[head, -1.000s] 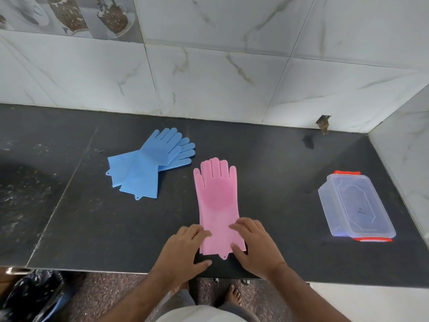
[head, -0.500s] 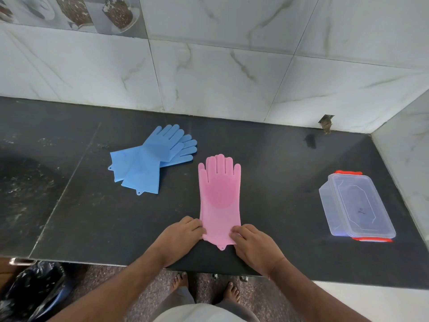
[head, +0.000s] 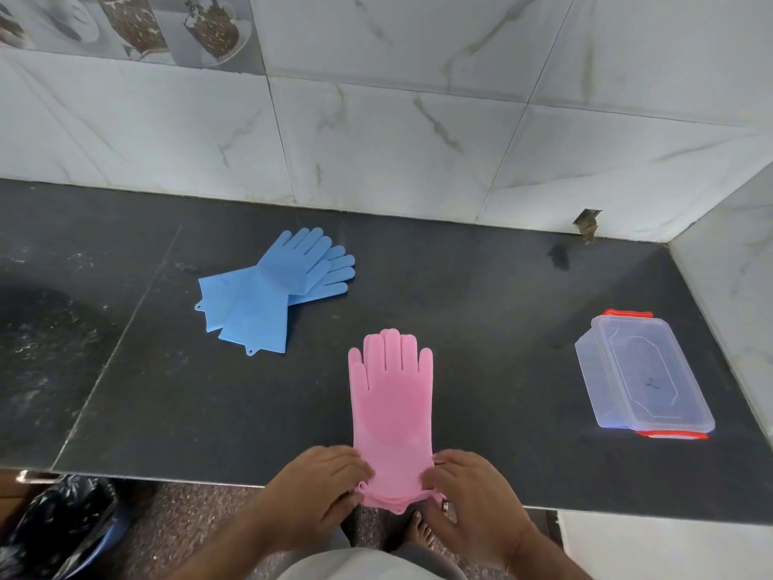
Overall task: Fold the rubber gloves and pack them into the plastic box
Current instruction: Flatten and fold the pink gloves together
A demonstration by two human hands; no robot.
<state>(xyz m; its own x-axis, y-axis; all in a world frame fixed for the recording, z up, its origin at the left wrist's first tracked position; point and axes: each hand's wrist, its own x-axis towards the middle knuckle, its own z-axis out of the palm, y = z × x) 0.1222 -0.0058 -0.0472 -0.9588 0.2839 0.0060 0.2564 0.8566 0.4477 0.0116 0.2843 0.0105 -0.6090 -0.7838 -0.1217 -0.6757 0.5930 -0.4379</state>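
Observation:
A pair of pink rubber gloves (head: 393,408) lies stacked flat on the black counter (head: 481,328), fingers pointing away from me, cuff hanging over the front edge. My left hand (head: 318,491) pinches the cuff's left corner and my right hand (head: 472,496) pinches its right corner. A pair of blue rubber gloves (head: 272,295) lies crossed farther back on the left. The clear plastic box (head: 644,378) with its lid on and red clips sits at the right, away from both hands.
Marble-tiled walls close the back and the right side of the counter. A dark round patch (head: 42,341) marks the counter's left part. A black plastic bag (head: 54,529) sits on the floor at lower left. My bare foot (head: 418,533) shows below the counter edge.
Both hands slid back from the pink gloves' wrist area to the cuff corners and gripped them. The pink gloves have been pulled toward me, cuff now over the counter edge.

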